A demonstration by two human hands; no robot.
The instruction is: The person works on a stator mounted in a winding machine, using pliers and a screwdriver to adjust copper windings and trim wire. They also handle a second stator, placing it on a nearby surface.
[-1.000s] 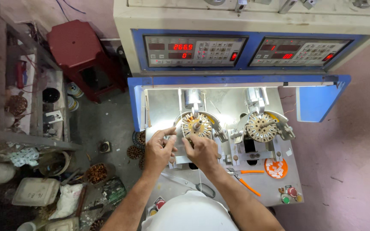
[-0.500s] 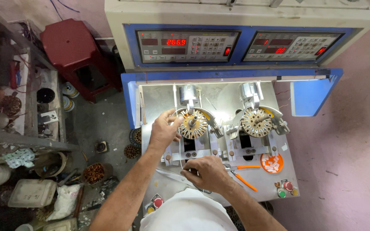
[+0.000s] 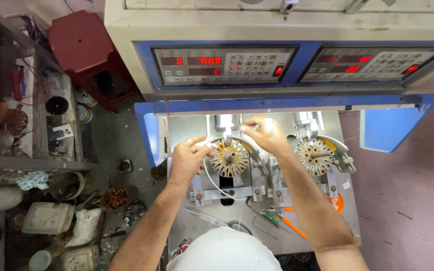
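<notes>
A round stator (image 3: 229,158) with copper windings sits in the left station of a winding machine, under a metal winding head (image 3: 225,123). My left hand (image 3: 187,156) is at the stator's left rim, thumb and forefinger pinched on a thin white wire (image 3: 213,183) that loops down over the metal plate (image 3: 187,125). My right hand (image 3: 265,134) is above the stator, next to the winding head, fingertips pinched together on what looks like the wire's other end. A second stator (image 3: 315,155) sits untouched in the right station.
Scissors (image 3: 212,219) and small screwdrivers (image 3: 280,221) lie on the plate's near edge. Two control panels (image 3: 222,65) with red displays stand behind. A red stool (image 3: 84,47) and a cluttered shelf (image 3: 31,130) are on the left. A white cap (image 3: 224,251) fills the bottom.
My right hand rose from the plate's near part to the winding head above the left stator. My left hand stayed at the stator's left rim.
</notes>
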